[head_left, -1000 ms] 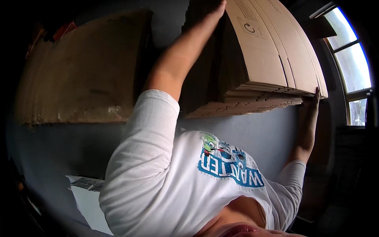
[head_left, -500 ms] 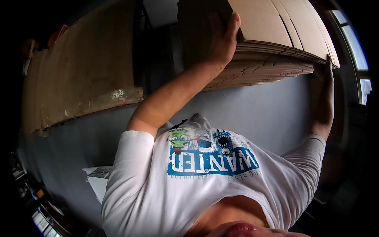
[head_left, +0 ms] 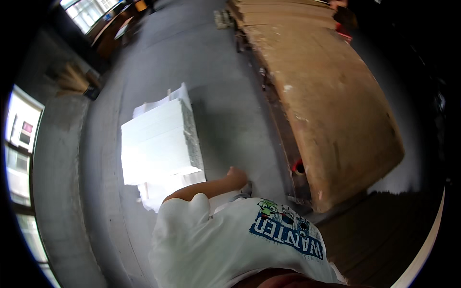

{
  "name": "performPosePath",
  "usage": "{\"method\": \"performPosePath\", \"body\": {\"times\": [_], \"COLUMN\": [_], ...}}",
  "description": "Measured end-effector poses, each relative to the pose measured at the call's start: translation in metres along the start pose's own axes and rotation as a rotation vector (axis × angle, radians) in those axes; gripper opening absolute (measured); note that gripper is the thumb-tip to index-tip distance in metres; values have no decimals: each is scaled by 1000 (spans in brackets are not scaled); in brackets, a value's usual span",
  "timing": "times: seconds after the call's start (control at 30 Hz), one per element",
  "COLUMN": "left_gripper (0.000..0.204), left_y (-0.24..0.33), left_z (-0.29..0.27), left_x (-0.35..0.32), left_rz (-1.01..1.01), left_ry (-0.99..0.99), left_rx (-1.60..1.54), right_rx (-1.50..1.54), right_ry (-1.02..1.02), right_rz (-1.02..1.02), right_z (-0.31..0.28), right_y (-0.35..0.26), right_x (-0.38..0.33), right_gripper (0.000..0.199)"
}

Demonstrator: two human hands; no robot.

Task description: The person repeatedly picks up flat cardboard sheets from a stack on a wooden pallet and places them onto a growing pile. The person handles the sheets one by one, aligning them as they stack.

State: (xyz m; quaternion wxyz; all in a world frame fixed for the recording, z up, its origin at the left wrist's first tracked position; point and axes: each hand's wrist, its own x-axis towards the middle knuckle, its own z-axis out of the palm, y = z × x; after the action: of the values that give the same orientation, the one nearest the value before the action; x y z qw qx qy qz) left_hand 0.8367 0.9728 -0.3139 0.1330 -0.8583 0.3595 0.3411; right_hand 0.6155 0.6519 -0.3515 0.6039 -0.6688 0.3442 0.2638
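My left forearm reaches forward from the white sleeve, and my left hand (head_left: 237,177) hangs low over the grey floor in front of my body. It looks rounded and slightly blurred, its fingers turned away from view, and no held thing shows. A white block-like stack (head_left: 156,137) stands just to its left. To its right runs a long table with a worn brown top (head_left: 331,110); a gap of floor separates the hand from both. My right hand is out of view.
Flat brown cardboard (head_left: 283,14) lies at the table's far end. A red-rimmed round thing (head_left: 298,167) sits under the table's near left edge. Windows (head_left: 19,158) line the left wall, and long tan pieces (head_left: 74,79) stand in a dark container. A pale curved edge (head_left: 427,245) shows lower right.
Both hands were on a stack of flat cardboard; now the left is off it and lowered, the right out of view. My view has swung round to the white stack and the long table.
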Motion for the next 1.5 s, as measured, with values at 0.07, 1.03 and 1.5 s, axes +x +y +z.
{"method": "performPosePath", "body": {"times": [0.07,1.03,1.5], "left_gripper": [30,31,28], "left_y": [-87,-798,-1059], "left_z": [31,45,-197], "left_x": [-47,195,359], "left_rz": [-191,-651,-155], "left_ry": [-176,398,641], "left_rx": [-207,-1727,-924], "right_rx": [-180,1202,1646], "right_ry": [-39,-51,501], "right_rz": [-34,-674,-792], "right_z": [12,268,206], "right_y": [-85,-881,-970], "right_x": [51,601,657], "right_gripper": [25,101,39]}}
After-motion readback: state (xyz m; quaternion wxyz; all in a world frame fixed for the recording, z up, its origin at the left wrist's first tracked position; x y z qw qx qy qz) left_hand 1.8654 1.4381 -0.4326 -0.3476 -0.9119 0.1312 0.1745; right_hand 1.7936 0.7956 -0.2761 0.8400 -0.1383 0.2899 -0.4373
